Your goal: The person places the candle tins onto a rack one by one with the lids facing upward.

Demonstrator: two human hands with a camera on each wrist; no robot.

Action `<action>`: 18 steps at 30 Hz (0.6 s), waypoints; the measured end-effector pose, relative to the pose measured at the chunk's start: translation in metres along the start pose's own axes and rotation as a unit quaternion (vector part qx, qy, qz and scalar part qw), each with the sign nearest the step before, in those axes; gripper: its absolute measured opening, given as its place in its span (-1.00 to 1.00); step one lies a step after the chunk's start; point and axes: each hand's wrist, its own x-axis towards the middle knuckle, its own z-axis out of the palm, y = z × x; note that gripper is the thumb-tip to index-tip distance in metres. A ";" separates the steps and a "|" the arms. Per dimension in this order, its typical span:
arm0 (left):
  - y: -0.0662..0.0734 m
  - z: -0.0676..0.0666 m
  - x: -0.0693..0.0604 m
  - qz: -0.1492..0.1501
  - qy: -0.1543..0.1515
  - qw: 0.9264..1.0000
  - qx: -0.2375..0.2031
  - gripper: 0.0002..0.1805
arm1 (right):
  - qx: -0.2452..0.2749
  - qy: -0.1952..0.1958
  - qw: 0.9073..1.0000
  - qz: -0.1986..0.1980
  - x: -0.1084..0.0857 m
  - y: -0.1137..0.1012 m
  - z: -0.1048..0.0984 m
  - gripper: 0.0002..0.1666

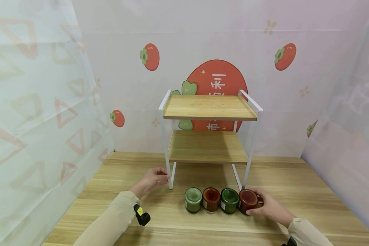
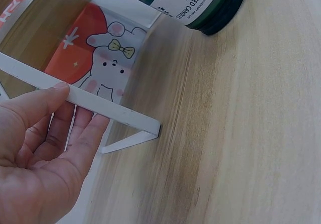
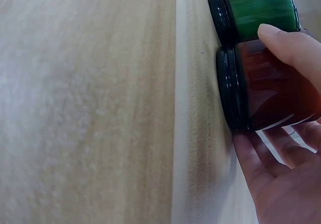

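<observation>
A row of scented candle jars stands on the wooden table in front of a small shelf rack, each with its black lid at the bottom. From the left come a pale green candle jar [image 1: 193,199], a red-brown candle jar [image 1: 211,199], a dark green candle jar [image 1: 229,200] and a dark red candle jar [image 1: 248,201]. My right hand [image 1: 265,207] grips the dark red jar, thumb on the near side and fingers round its right side. With thumb and fingers, my left hand [image 1: 153,178] pinches the white front left leg [image 2: 115,110] of the rack.
The rack carries a wooden top board [image 1: 209,106] and a lower board [image 1: 207,147] in a white frame. Printed sheets form a back wall [image 1: 135,89] and side walls round the table [image 1: 178,229].
</observation>
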 end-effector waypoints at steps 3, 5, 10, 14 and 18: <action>0.000 -0.001 0.000 0.000 -0.002 1.000 -0.001 -0.91 | 0.009 -0.003 1.000 -0.007 0.001 0.002 0.001 -0.10; 0.000 -0.001 0.000 0.000 -0.003 1.000 -0.001 -0.90 | 0.016 -0.008 1.000 -0.010 0.002 0.004 0.002 -0.08; 0.001 -0.001 0.000 0.002 -0.005 1.000 -0.002 -0.90 | 0.010 -0.009 1.000 0.006 0.003 0.007 0.003 -0.04; 0.001 -0.002 -0.001 0.006 -0.010 1.000 0.000 -0.90 | 0.007 -0.010 1.000 0.014 0.004 0.007 0.003 -0.02; 0.001 -0.001 -0.001 0.007 -0.011 1.000 0.001 -0.91 | -0.007 -0.005 1.000 0.009 0.003 0.003 0.003 -0.02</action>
